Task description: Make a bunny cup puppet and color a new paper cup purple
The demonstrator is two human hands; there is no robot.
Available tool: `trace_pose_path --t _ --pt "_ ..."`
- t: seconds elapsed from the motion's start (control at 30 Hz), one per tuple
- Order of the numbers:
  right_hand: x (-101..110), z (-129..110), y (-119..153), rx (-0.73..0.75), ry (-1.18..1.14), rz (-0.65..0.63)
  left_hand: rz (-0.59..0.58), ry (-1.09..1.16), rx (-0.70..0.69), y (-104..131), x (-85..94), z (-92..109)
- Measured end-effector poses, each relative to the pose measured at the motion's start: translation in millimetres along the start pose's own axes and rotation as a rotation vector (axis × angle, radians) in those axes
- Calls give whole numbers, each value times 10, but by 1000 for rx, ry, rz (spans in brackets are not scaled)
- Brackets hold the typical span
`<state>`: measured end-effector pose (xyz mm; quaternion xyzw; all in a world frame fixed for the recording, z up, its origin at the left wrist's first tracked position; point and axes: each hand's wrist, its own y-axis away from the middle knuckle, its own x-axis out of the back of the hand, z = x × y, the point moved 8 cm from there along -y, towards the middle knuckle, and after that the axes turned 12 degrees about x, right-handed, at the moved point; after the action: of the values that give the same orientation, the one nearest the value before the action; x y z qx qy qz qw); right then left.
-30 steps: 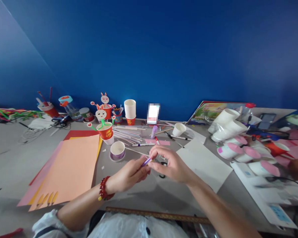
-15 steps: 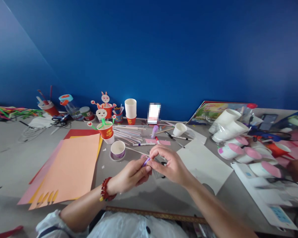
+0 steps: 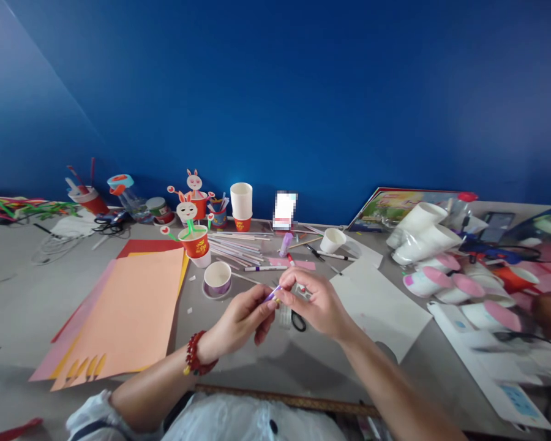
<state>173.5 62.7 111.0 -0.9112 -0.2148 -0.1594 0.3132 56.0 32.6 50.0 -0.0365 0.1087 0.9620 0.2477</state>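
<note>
Between my two hands is a small, thin purple-and-white strip, partly covered by fingers; its kind is not clear. My left hand pinches its lower end between thumb and fingers. At its upper end, the thumb and fingertips of my right hand are closed on it. Black-handled scissors lie on the table just under my right hand, their blades hidden. Left of the hands stands a white paper cup with a purple band, inside a roll of tape.
Coloured paper sheets lie at left, white paper at right. Paper straws and markers lie ahead, near rabbit-topped red cups. Pink-ended white cups and a power strip are at right.
My hands have drawn slightly apart, so more of the purple strip shows between the fingers. The fingers of my left hand have loosened a little, and the scissors' handle is more visible.
</note>
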Motion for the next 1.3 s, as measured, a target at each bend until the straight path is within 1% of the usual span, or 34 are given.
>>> trace_pose_path --t 0.13,0.23,0.27,0.37,0.43,0.57,0.67,0.77,0.87,1.0,1.13,1.2,1.3 --pt "-6 30 -3 4 -34 -1 -68 11 62 -11 -46 1" --pt "21 35 19 25 15 5 -43 8 76 -18 -43 -8" --pt "51 43 39 25 50 27 -31 13 70 -19 -35 -11" --pt "169 99 143 -15 110 157 -10 19 50 -17 -17 -31" --pt "170 148 223 -52 92 189 3 9 42 -15 -4 -44" --pt "48 156 298 -43 66 130 -1 27 27 -11 -17 -32" --pt "13 150 287 -36 0 104 -30 33 19 -3 -53 2" --pt "-7 167 247 -67 -88 50 -65 1 35 4 -75 5" --pt "-26 197 212 -110 -112 3 -76 -24 56 7 -58 -23" --pt "-65 312 208 -226 -150 -18 -105 -81 80 20 -51 -42" --pt "-141 443 237 -391 -278 -65 -153 -265 48 45 -86 23" --pt "-165 468 234 -449 -362 -65 -177 -344 29 51 -104 52" --pt "-181 473 203 -500 -473 -36 -199 -386 33 45 -110 53"
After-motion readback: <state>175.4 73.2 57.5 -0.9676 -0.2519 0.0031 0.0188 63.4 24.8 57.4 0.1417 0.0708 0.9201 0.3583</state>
